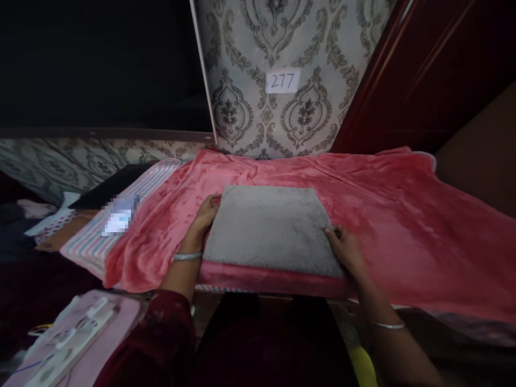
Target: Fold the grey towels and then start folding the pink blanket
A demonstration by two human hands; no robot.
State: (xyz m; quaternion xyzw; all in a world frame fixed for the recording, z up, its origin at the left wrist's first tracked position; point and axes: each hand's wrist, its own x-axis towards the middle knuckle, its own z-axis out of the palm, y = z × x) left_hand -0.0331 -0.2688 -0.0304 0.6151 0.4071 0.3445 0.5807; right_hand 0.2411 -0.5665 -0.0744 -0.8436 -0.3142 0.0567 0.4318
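A grey, fuzzy cloth (270, 228) lies spread flat as a rough rectangle on a pink plush blanket (403, 236). At the cloth's upper left edge, my left hand (207, 215) has its fingers curled in and closed on the border; part of the fingertips is hidden. My right hand (345, 248) pinches the right edge between thumb and fingers. The cloth's near edge lies close to the blanket's front edge. A bracelet circles each wrist.
A large dark screen (100, 64) stands at the back left, a glossy red panel (403, 80) at the back right. On the left, a blurred-out phone-like item (119, 217) rests on striped fabric (91, 244). Below it, a power strip (72, 341) lies on a pink surface (124, 312).
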